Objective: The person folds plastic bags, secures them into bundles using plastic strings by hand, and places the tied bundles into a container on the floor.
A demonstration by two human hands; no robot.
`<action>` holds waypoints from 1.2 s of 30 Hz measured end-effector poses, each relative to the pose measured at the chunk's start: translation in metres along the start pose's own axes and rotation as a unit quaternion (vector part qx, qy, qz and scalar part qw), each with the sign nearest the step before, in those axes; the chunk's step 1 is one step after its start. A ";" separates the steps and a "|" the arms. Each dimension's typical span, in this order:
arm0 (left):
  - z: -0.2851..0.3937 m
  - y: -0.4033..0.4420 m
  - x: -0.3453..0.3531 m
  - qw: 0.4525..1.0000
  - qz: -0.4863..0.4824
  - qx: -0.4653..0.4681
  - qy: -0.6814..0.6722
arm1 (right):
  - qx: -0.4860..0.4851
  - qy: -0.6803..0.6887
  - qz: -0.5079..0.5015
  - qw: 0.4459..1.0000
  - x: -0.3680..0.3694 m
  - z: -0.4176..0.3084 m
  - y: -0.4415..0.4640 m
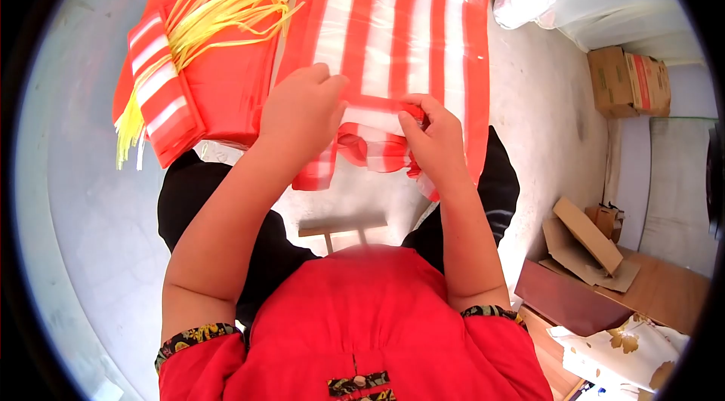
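Observation:
A flat stack of red-and-white striped plastic bags [396, 31] lies in front of me, its near edge hanging crumpled over my lap. My left hand [306, 108] is closed, with its fingertips at the left side of the near edge; the plastic there is mostly hidden by the hand. Gathered plastic sits between the thumb and fingers of my right hand [438, 133], at the right side of the same edge. Between the hands, a folded striped strip [374, 148] droops.
To the left lie a pile of red plastic [230, 84], a folded striped bundle [162, 91] and yellow strips [234, 12]. A cardboard box [628, 82] stands at the right wall. Opened cardboard [589, 242] rests on a wooden cabinet [664, 288] at lower right.

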State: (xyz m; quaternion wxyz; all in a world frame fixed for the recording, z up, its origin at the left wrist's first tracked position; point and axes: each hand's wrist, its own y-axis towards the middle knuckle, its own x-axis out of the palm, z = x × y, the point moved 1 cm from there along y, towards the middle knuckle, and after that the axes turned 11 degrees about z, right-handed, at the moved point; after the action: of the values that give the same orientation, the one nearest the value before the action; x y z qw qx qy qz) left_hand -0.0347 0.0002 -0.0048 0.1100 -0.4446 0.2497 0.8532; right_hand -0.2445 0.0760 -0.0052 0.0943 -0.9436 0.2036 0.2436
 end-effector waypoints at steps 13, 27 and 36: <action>0.022 0.002 0.034 0.968 -0.076 0.209 -0.113 | -0.155 -0.132 0.041 0.978 -0.014 0.015 0.006; 0.031 -0.007 0.027 0.964 -0.108 0.239 -0.032 | -0.081 -0.027 0.138 0.987 -0.091 0.080 -0.008; 0.039 -0.007 0.021 0.964 -0.101 0.242 -0.036 | -0.082 -0.024 0.145 0.986 -0.093 0.086 -0.004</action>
State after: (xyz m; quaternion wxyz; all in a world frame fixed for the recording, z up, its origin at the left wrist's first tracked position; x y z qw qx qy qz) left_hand -0.0712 0.0259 -0.0061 0.3092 -0.3965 0.3985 0.7671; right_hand -0.3533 0.1352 -0.0333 -0.0153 -0.9024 0.3153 0.2933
